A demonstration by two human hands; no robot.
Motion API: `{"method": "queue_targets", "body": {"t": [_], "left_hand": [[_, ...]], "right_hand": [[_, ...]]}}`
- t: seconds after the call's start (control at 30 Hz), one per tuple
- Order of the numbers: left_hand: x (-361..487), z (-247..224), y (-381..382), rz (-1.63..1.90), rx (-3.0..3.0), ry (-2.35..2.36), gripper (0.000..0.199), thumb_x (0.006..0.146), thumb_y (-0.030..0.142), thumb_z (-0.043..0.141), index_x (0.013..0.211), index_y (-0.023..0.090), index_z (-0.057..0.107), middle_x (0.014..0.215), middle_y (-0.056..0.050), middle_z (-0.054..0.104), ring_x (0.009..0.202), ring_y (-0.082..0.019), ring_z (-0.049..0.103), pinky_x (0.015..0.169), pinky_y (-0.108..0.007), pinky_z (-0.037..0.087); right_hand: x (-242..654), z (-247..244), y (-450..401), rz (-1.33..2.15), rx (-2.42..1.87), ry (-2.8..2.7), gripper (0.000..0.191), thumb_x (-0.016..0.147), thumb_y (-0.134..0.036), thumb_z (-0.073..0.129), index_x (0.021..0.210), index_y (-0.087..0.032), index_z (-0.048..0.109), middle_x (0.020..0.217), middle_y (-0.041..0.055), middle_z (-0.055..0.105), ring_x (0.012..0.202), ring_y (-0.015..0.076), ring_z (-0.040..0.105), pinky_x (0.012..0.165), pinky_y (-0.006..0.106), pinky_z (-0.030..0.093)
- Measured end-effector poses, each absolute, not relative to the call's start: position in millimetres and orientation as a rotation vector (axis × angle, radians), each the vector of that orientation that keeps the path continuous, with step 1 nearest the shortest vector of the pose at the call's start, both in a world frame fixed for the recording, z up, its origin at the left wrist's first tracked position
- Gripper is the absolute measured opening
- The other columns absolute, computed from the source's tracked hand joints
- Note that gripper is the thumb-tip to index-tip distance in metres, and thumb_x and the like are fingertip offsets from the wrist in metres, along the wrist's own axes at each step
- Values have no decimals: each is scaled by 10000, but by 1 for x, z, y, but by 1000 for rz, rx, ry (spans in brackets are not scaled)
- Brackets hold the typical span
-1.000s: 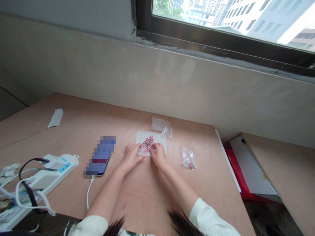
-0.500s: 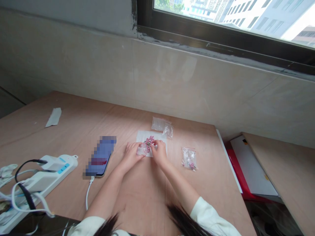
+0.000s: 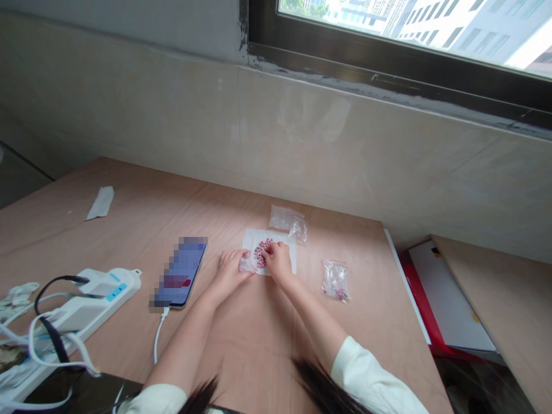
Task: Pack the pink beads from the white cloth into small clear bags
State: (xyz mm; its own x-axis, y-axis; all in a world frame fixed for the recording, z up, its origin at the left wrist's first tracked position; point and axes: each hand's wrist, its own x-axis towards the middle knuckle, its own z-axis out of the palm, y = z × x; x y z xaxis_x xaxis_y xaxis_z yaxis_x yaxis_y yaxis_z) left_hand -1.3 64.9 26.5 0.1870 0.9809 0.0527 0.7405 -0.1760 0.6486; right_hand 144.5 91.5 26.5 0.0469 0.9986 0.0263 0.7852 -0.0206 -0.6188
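The right hand [image 3: 278, 261] is curled, its fingertips [image 3: 268, 249] down among a cluster of small pink beads [image 3: 263, 254], but whether they grip any bead is too small to tell. The left hand [image 3: 228, 271] lies just beside it, fingers reaching toward a scrap of clear plastic film [image 3: 247, 264] at the cluster's left edge; whether it is pinching the film or only touching it, I cannot tell.

The beads sit near the middle of the frame on a white rectangular paper sheet [image 3: 282, 237]. Just above the sheet lies a crumpled clear plastic bag [image 3: 282, 218], and to its right a small clear zip bag [image 3: 335, 280] holds a few pink beads. All of this rests on a light wooden table [image 3: 129, 233].

Left of the hands lies a smartphone [image 3: 181, 273], its screen pixelated, with a white charging cable [image 3: 158, 336] running from its lower end. Further toward the lower left sits a white power strip [image 3: 107, 293] among tangled cords, and a folded white paper strip [image 3: 101, 202] lies at the upper left of the table.
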Motion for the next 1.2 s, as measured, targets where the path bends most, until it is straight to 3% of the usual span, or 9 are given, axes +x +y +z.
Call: {"method": "queue_targets", "body": {"t": [0.33, 0.93, 1.1, 1.2], "left_hand": [[2, 23, 68, 662, 1981, 1581, 417, 598, 270, 617, 988, 205, 482, 1005, -86, 588, 968, -257, 504, 946, -503, 188], [10, 37, 71, 657, 1886, 1524, 398, 633, 240, 572, 1005, 178, 446, 1055, -93, 562, 1019, -240, 481, 954, -465, 203], [7, 39, 69, 705, 1833, 1484, 443, 632, 254, 577, 1040, 182, 421, 1089, -92, 539, 1047, -233, 465, 980, -466, 146], [10, 37, 68, 774, 1760, 1478, 483, 617, 254, 586, 1056, 159, 407, 1095, -111, 519, 1054, -236, 454, 954, -432, 237]], "right_hand": [[160, 24, 87, 602, -1875, -1775, 153, 720, -103, 436, 782, -161, 564, 801, 72, 521, 803, 183, 457, 695, 275, 352], [149, 50, 77, 790, -1568, -1637, 73, 679, -198, 555, 704, -183, 622, 733, 38, 541, 756, 166, 465, 713, 296, 363], [146, 55, 75, 874, -1557, -1683, 85, 670, -225, 570, 698, -189, 642, 740, 43, 538, 793, 177, 468, 756, 326, 353], [142, 58, 71, 947, -1548, -1684, 142, 692, -261, 546, 762, -194, 649, 816, 61, 542, 866, 193, 463, 793, 347, 345]]}}
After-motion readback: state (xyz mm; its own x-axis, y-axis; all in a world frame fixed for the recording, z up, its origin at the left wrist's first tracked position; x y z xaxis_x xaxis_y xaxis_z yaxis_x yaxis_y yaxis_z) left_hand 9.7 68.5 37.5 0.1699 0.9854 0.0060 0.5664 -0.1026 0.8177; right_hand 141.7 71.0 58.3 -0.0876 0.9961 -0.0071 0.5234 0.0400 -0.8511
